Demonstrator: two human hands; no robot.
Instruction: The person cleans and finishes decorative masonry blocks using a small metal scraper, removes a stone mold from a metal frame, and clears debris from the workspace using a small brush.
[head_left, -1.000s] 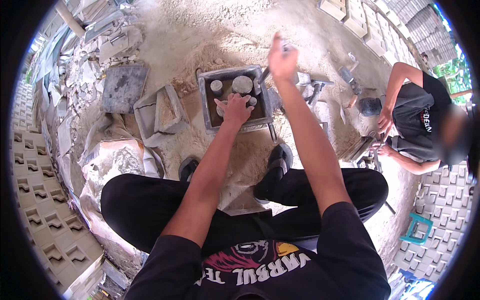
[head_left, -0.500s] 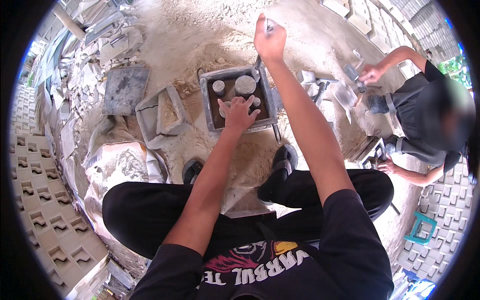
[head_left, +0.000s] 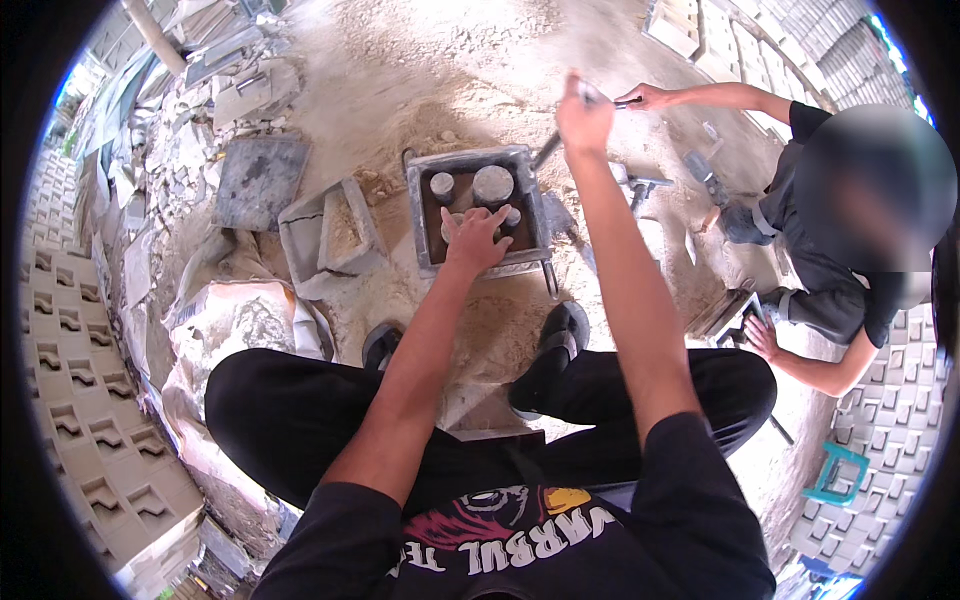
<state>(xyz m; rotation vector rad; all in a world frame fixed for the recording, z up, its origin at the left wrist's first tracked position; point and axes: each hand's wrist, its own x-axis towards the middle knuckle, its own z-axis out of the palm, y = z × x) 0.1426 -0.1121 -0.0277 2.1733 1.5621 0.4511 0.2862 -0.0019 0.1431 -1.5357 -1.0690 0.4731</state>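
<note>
A: "Your left hand [head_left: 474, 243] lies with fingers spread over the cylinders [head_left: 493, 185] in the box [head_left: 470, 159]; your right hand [head_left: 585, 120] is clamped on a dark bar [head_left: 547, 151]."

B: "And that box on the ground [head_left: 340, 95] ahead of you?"

A: "Probably heavy, stiff and gritty; your best hold is its side loops [head_left: 552, 281]."

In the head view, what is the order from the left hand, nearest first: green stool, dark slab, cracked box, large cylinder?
1. Large cylinder: just beyond the left hand.
2. Cracked box: to the hand's left.
3. Dark slab: farther left, slightly higher.
4. Green stool: far lower right.
</note>
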